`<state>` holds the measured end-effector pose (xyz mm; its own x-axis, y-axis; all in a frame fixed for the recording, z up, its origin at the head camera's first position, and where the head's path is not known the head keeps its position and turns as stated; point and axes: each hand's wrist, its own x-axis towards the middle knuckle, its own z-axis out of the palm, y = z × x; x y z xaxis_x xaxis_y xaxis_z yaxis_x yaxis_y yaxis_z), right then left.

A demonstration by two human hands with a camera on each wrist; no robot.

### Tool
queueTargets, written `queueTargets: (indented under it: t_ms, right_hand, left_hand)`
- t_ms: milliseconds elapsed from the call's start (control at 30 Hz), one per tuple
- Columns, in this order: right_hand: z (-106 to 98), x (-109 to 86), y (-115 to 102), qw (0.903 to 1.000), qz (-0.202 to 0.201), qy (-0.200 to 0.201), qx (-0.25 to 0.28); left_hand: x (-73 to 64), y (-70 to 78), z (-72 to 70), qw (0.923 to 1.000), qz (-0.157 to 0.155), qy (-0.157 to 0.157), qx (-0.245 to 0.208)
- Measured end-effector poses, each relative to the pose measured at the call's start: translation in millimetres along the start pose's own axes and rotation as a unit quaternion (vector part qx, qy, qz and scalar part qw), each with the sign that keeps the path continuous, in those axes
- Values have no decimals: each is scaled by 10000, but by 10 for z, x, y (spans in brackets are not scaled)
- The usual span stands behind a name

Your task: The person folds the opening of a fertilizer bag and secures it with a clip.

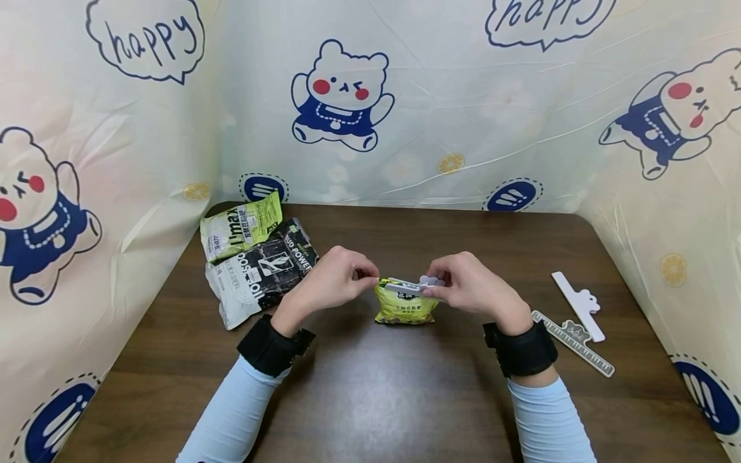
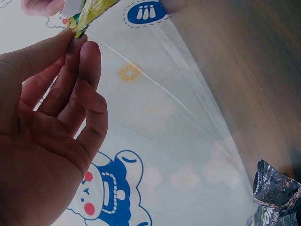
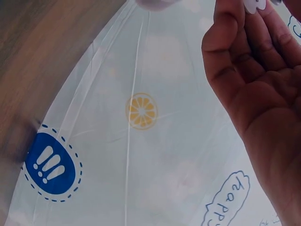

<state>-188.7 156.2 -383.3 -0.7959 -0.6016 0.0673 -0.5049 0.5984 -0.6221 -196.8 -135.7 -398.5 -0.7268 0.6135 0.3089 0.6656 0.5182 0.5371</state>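
Observation:
A small yellow-green bag (image 1: 407,308) stands on the table in the middle of the head view. My left hand (image 1: 332,281) pinches its top left corner between thumb and index finger; the left wrist view shows the bag's corner (image 2: 90,15) at those fingertips. My right hand (image 1: 471,289) pinches a light grey sealing clip (image 1: 405,287) by its handle. The clip's bar lies across the top of the bag. In the right wrist view only the clip's pale scalloped handle (image 3: 254,4) shows at the fingertips.
At the left back lie a green and white bag (image 1: 240,226) and a black and silver bag (image 1: 263,273). A white clip (image 1: 581,305) and a grey patterned clip (image 1: 573,342) lie at the right, partly overlapping. Printed plastic sheeting (image 1: 440,116) encloses the table (image 1: 370,399).

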Motion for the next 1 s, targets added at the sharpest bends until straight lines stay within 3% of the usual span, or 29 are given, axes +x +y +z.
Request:
queueTargets:
  t_ms: [533,1000]
  right_hand:
    - [51,25,-23,9998,-84,67,154]
    - [33,10,-35,9994,22,-272,211]
  left_hand:
    - [25,35,37,9999,121,66,88]
    - [34,22,46,9997,54,16,-244]
